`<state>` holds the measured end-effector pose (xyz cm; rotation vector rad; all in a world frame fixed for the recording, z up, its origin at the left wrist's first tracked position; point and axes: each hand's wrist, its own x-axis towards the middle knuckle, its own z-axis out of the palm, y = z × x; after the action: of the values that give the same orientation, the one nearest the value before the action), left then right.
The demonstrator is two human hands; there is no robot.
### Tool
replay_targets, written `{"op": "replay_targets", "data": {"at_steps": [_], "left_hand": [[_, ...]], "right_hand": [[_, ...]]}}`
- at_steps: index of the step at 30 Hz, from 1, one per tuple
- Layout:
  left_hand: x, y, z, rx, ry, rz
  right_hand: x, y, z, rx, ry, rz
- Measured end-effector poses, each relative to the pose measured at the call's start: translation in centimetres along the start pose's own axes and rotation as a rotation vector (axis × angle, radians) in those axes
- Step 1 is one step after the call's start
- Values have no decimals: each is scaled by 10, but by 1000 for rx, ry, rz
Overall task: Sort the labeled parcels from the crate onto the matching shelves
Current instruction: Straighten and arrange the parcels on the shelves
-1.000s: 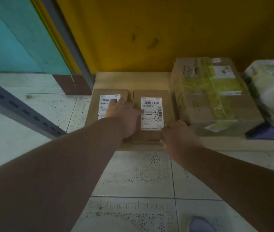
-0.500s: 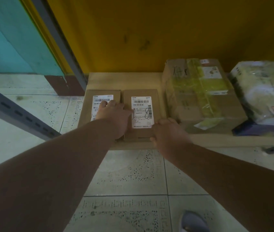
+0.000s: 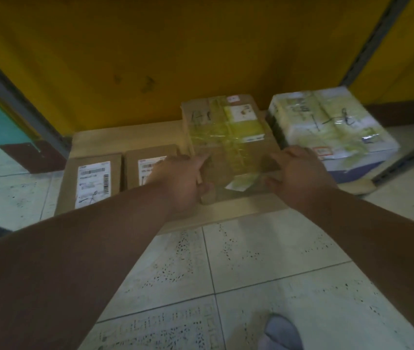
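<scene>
dim, yellowish light; motion blur; edges bend outward

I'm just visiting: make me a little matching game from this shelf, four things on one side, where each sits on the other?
Things:
1. flat labeled parcel
2. taped brown box
3. white wrapped parcel
4. left hand

Places:
A. far right on the shelf
B. far left on the shelf
C. on the taped box's left side
D. between both hands

Pairs: 1-B, 2-D, 3-A, 4-C

Four parcels point(image 3: 228, 150) on low shelf point(image 3: 125, 140)
</scene>
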<state>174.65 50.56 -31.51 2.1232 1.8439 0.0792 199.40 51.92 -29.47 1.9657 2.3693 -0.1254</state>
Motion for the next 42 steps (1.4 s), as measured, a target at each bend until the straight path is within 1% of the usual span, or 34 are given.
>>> {"op": "replay_targets", "data": {"at_steps": [2,6,9,11,14,19,24,27,29,31,33,36,38,42], "left_hand": [[3,3,6,4,-3,-13],[5,7,11,-48,52,-41],[2,5,12,-76,71,-36],[-2,2,14,-62,78,-19],[-9,0,17,-60,98,-14],[-8,-1,17,-43,88,-10],[-14,5,16,-52,76,-47],[-26,17,10,-39,72,-63],[-39,28,5,-16,112,-31],[-49,44,1,-59,131,34],[-48,62,-2,-116,105,86],[-42,100,-10,-180,65,116],[-31,126,-12,-171,53,151],[10,164,0,-96,50,195]], "right_hand": [[11,3,3,17,-40,24],[24,3,12,62,-124,49],[27,3,11,92,-124,29],[26,3,7,104,-154,30],[23,2,4,72,-188,21],[22,0,3,45,-198,28],[17,0,-4,22,-178,16],[8,1,-22,43,-80,9],[-1,4,-42,51,-29,29],[-14,17,-66,5,1,55],[-31,36,-91,-2,33,91],[-51,75,-120,-30,22,126],[-55,102,-123,-44,26,151],[-32,152,-92,-13,25,177]]}}
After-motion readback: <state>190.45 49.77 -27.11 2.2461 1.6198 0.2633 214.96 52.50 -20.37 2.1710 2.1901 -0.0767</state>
